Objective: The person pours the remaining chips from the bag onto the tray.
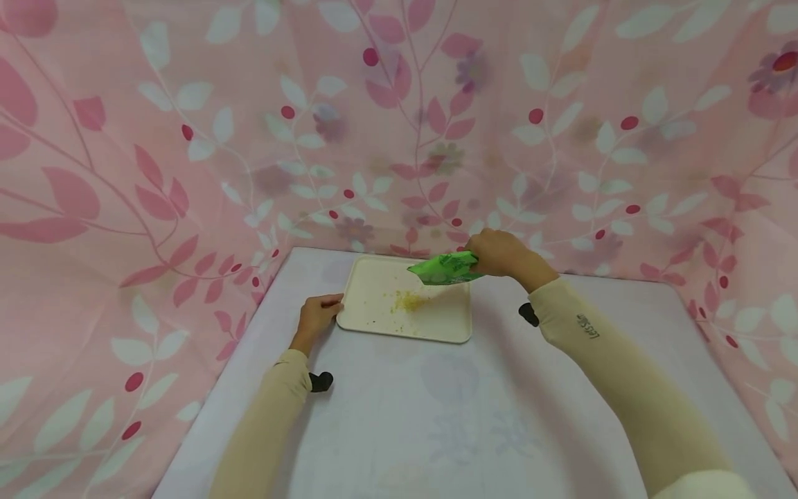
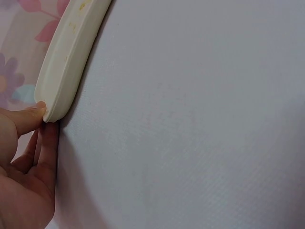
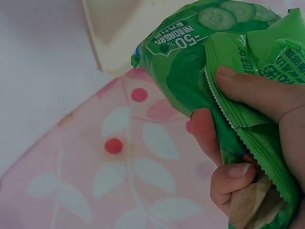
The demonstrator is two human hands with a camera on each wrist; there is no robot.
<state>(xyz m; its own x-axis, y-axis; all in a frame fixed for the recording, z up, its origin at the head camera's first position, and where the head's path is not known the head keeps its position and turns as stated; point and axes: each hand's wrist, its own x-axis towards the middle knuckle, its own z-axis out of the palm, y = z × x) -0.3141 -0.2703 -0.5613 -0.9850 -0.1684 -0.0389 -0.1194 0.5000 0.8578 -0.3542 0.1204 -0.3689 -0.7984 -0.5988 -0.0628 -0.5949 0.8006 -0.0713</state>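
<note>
The left hand (image 1: 318,315) pinches the left edge of the cream tray (image 1: 364,294), thumb over the rim. Yellow crumbs (image 1: 408,301) lie scattered around the tray's middle. Above and right of the densest crumbs hangs a green cucumber-print snack bag (image 1: 442,269), its long axis reaching leftward and slightly down, free end over the tray, from the right hand (image 1: 499,254), which grips its other end.

Pale table (image 1: 386,430), floral fabric (image 1: 399,138) on three sides.
Fabric: pink ground, white and pink leaves, thin stems, red dots; rises beyond the table's far edge and along its left and right edges. Table surface: whitish, faint printed motifs. Shadows soft.
</note>
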